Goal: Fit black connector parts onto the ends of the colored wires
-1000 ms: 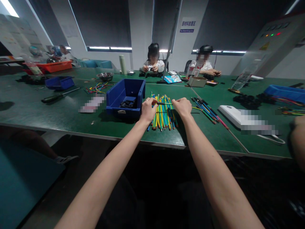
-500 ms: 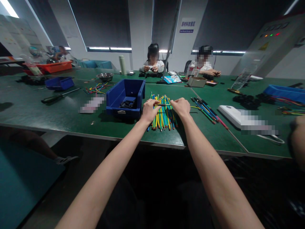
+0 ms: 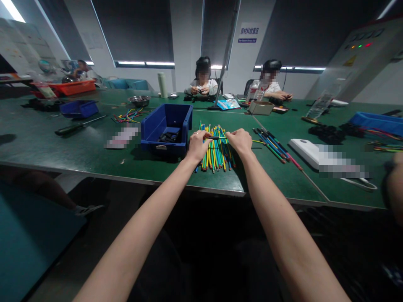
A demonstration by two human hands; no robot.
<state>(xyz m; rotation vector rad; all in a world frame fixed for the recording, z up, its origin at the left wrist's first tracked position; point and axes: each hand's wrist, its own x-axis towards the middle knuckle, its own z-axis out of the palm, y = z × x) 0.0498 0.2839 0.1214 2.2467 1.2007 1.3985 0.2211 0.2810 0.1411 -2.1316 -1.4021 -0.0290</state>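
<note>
Between my hands a yellow-green wire is held level, with a short black sleeve around its left part. My left hand pinches at the sleeve's left end. My right hand has its fingers closed on the wire, whose tail sticks out to the right. Below both hands lies a spread of blue and yellow-green cut wires, partly covered by the hands. Against my left hand's outer side stands a blue bin with black pieces inside.
Several wires with black sleeves lie right of my hands, near a white power bank-like device. A screwdriver, coloured thin wires and a metal bowl are at left. Two people sit across the green table.
Both hands stay in almost the same place, still closed on the sleeve and wire. Slightly more yellow-green shows between the black sleeve and my right hand.
</note>
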